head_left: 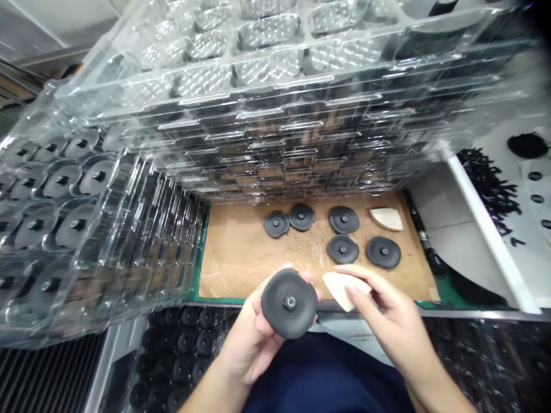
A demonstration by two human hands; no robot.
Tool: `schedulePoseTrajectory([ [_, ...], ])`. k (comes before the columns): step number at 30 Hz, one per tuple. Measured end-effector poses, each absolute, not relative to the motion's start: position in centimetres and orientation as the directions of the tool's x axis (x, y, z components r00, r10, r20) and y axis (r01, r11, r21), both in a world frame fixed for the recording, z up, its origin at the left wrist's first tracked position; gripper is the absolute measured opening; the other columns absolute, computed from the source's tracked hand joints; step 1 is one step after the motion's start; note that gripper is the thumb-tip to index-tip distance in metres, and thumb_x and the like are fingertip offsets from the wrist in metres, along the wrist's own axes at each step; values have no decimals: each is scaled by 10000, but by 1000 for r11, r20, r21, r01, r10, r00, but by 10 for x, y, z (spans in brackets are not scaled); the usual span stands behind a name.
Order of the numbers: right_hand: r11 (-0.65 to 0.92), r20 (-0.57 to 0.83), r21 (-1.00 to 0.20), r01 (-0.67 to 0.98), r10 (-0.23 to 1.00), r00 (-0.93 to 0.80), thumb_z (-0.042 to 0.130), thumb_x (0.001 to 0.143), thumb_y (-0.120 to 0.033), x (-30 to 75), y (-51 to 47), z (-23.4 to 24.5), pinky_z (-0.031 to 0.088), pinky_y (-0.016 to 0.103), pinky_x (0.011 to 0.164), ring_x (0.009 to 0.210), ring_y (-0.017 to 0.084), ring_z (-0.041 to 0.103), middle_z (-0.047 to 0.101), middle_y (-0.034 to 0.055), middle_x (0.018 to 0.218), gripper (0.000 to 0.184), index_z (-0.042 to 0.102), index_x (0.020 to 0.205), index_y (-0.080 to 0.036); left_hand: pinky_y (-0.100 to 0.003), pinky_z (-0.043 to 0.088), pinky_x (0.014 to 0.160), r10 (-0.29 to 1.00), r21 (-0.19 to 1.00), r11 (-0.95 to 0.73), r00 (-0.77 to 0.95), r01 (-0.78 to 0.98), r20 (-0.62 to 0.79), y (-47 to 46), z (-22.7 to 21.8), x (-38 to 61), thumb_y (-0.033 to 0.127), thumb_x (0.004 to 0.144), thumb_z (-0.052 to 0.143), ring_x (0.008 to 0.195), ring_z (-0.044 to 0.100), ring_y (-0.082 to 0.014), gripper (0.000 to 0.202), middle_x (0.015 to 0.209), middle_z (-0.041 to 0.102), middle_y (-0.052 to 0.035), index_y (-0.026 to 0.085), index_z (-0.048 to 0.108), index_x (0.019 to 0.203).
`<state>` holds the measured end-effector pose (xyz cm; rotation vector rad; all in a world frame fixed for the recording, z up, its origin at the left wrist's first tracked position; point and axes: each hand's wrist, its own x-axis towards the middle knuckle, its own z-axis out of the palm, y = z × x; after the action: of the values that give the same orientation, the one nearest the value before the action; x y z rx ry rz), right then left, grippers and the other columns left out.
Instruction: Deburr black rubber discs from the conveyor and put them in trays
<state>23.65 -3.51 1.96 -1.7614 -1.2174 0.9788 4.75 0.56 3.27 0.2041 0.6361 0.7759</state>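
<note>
My left hand (253, 338) holds a round black rubber disc (289, 303) with a small metal hub at its centre, face up over the table's front edge. My right hand (383, 315) is closed on a cream wedge-shaped pad (342, 285), held right beside the disc. Several more black discs (343, 249) lie on the brown cardboard sheet (235, 246) just beyond my hands. A second cream pad (387, 218) lies at the sheet's far right.
Tall stacks of clear plastic trays (275, 115) filled with discs rise behind the cardboard and at the left (55, 229). A bin of black discs (181, 350) sits below left. A white divider (486, 229) and loose black parts (491, 183) are on the right.
</note>
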Motion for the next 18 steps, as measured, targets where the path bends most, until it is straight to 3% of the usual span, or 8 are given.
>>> schedulePoseTrajectory([
  [3,19,135,-877,479,969,208,545,895,-247,230,-32,58,538,243,731,828,166,675,718,2,965,181,648,1041,-276,-259,537,882,802,489,593,418,-640,-426,2,30,53,290,554,848,1039,666,-223,570,1141,714,-28,273,678,1098],
  [5,273,327,-815,511,945,16,535,901,-181,222,-29,73,528,250,702,765,153,663,723,5,921,249,624,1116,-269,-251,529,890,845,534,531,358,-658,-398,0,29,56,295,544,855,1019,674,-212,576,1127,720,-22,283,680,1093],
  [7,409,393,-793,451,910,-135,514,900,-131,214,-27,72,516,258,648,695,142,649,724,18,848,273,627,1134,-216,-246,528,886,875,591,471,263,-655,-407,0,28,58,295,512,871,1004,679,-206,597,1113,725,-17,289,685,1079],
  [9,331,309,-851,408,943,-120,512,895,-125,211,-27,58,510,248,619,673,133,643,712,17,798,232,666,1054,-192,-225,537,852,882,648,426,129,-631,-453,1,29,57,298,462,889,989,680,-197,629,1088,731,-6,298,693,1059],
  [14,-121,-112,-921,370,993,47,531,902,-271,216,-49,6,538,227,621,818,163,678,716,21,913,189,702,983,-251,-215,551,791,849,700,406,-41,-588,-527,4,32,50,333,436,895,993,675,-200,681,1110,716,-27,319,683,1084],
  [18,-196,-198,-922,334,980,30,535,896,-304,217,-61,-1,543,235,584,849,190,686,722,38,969,201,705,986,-245,-251,536,855,846,694,423,-20,-583,-532,3,34,50,244,442,897,1026,662,-214,647,1114,717,-32,306,695,1054],
])
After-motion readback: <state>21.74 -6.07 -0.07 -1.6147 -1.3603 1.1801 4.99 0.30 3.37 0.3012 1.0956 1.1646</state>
